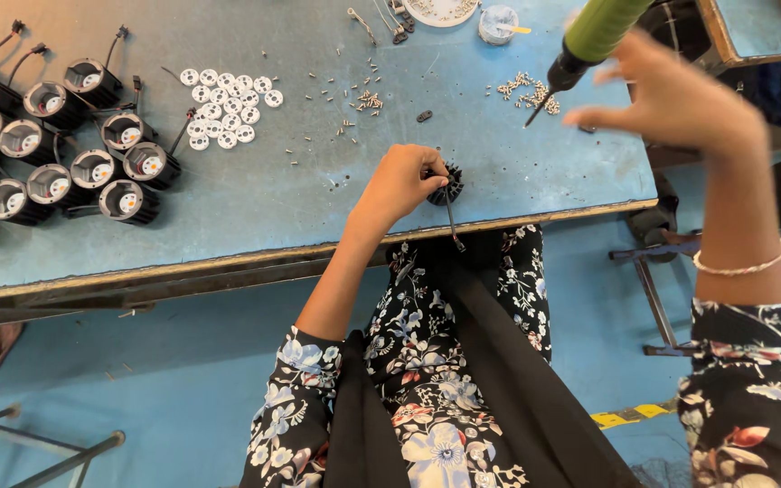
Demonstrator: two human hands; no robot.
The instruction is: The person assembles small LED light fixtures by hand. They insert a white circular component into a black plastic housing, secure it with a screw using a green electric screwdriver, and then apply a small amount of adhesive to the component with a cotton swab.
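Note:
My left hand [401, 183] grips a small black finned lamp housing [447, 186] near the front edge of the blue worktable [255, 194]; a dark wire trails from the housing over that edge. My right hand [675, 98] is raised above the table's right end, fingers spread, right beside a green-handled electric screwdriver [589, 41] that hangs point-down. Whether the hand touches the tool is unclear. The driver's tip hovers over a small heap of screws [526, 90].
Several black round lamp housings [56, 136] with wires crowd the table's left part. White round discs [225, 108] lie beside them, loose screws [363, 95] in the middle. A small white cup [497, 24] and plate stand at the far edge. A sandal lies on the blue floor.

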